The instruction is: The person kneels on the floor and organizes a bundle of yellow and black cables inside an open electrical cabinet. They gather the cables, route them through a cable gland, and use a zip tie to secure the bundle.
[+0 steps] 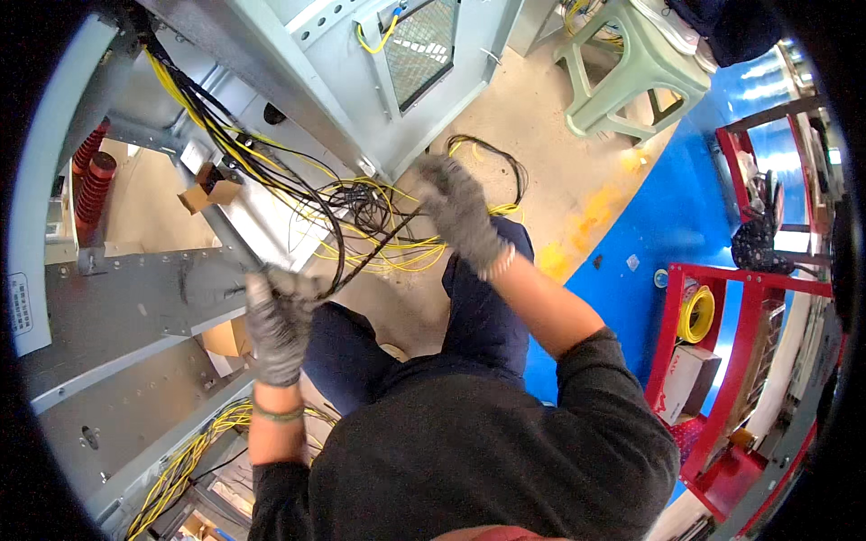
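A black cable point(372, 254) runs slanting between my two gloved hands. My left hand point(281, 325), in a grey glove, is closed on its lower end by the metal beam; thin dark strands beyond the fingers are smeared by motion. Higher up and to the right, my right hand point(458, 209), also in a grey glove, is closed around the other end, with its fingertips blurred. Behind the cable, a tangle of black and yellow wires point(365, 206) lies on the floor, joined to a wire bundle point(203, 113) that comes down from the upper left.
A grey metal cabinet frame point(338, 99) stands ahead, with a beam point(135, 293) at left. Near it sits a small open carton point(209, 191). A pale green stool point(622, 77) stands at upper right. Red shelving point(663, 338) holds a yellow coil point(696, 315) on the right.
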### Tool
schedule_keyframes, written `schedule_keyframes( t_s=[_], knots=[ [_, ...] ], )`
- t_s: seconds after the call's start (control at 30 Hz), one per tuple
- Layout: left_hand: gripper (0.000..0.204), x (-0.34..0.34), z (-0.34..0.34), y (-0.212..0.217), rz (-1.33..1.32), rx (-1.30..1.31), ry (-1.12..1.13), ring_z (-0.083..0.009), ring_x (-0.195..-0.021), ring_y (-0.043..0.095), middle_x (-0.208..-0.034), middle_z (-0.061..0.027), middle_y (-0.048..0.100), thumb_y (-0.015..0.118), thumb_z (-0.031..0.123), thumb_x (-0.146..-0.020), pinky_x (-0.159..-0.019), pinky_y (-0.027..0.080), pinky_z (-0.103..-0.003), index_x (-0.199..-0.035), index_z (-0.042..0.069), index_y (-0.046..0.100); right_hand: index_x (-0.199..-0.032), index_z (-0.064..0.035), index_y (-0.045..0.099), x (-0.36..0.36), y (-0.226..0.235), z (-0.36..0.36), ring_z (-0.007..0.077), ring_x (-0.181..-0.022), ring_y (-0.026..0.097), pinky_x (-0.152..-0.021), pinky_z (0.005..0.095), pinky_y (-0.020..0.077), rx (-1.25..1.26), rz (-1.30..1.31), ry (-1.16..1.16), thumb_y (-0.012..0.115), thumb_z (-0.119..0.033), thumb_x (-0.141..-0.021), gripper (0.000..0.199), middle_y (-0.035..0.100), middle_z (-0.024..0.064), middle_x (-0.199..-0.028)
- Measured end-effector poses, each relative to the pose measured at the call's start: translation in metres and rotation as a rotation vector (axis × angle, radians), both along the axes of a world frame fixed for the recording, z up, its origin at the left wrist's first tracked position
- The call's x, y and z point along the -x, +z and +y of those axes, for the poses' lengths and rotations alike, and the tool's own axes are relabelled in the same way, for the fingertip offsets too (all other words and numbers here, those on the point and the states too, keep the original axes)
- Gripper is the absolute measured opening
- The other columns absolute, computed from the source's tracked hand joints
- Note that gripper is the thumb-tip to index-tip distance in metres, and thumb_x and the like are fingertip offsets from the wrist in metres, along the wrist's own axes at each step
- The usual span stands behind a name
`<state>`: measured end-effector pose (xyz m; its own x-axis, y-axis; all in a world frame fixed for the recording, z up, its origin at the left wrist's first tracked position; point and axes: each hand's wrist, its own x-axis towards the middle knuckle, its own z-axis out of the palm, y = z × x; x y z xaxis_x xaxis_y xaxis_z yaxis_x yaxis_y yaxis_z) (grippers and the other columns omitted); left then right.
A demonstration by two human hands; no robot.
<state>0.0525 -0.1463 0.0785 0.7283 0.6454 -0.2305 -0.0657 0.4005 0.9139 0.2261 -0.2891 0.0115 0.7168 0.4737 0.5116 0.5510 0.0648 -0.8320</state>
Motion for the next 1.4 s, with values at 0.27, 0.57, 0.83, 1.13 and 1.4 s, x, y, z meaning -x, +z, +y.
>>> schedule_keyframes(
  t_s=[0.27,0.57,0.83,1.13,1.4],
  knots=[
    [0.041,0.026,-0.019,0.060,-0.392,0.335,-0.091,-0.0088,-0.038,0.022,-0.048,0.0050,0.024,0.040,0.043,-0.095,-0.036,0.020,-0.029,-0.065,0.015,0.036,-0.124,-0.0058,0.049,-0.036,-0.229,0.023,0.0327,-0.103,0.057,-0.088,0.0425,0.0449,1.498,-0.139,0.439,0.058,-0.037,-0.077,0.057,0.058,0.0208,-0.112],
    [0.035,0.063,0.158,-0.065,0.721,-0.743,0.022,-0.0221,-0.104,0.052,-0.117,-0.0121,0.054,0.043,0.017,-0.093,-0.089,0.043,-0.032,-0.126,0.005,0.045,-0.116,-0.0009,0.053,0.001,-0.215,0.071,0.0333,-0.099,0.058,-0.083,0.0414,0.0457,1.138,0.214,0.641,0.050,-0.033,-0.085,0.045,0.060,0.0212,-0.107],
    [0.060,0.015,0.164,-0.044,0.624,-1.073,0.047,-0.0305,-0.111,0.052,-0.124,-0.0204,0.050,0.060,0.034,-0.085,-0.094,0.042,-0.037,-0.129,0.000,0.040,-0.120,-0.0054,0.052,0.082,-0.167,0.096,0.0343,-0.109,0.053,-0.092,0.0417,0.0409,1.322,-0.168,0.975,0.045,-0.045,-0.085,0.053,0.055,0.0180,-0.120],
    [0.062,-0.067,0.130,0.093,0.548,-1.289,-0.141,-0.0349,-0.122,0.040,-0.132,-0.0226,0.041,0.053,0.041,-0.085,-0.101,0.033,-0.040,-0.134,0.006,0.035,-0.116,-0.0107,0.054,0.005,-0.091,0.042,0.0329,-0.107,0.052,-0.087,0.0435,0.0427,1.074,-0.107,0.647,0.042,-0.034,-0.089,0.038,0.057,0.0152,-0.116],
    [0.038,0.054,0.081,0.077,0.586,-1.034,-0.840,-0.0301,-0.096,0.058,-0.104,-0.0143,0.060,0.056,0.028,-0.084,-0.084,0.046,-0.038,-0.117,0.009,0.053,-0.109,-0.0088,0.058,0.008,-0.069,-0.071,0.0263,-0.102,0.055,-0.086,0.0387,0.0449,1.346,-0.352,0.931,0.043,-0.022,-0.086,0.031,0.059,0.0098,-0.109]
  ],
)
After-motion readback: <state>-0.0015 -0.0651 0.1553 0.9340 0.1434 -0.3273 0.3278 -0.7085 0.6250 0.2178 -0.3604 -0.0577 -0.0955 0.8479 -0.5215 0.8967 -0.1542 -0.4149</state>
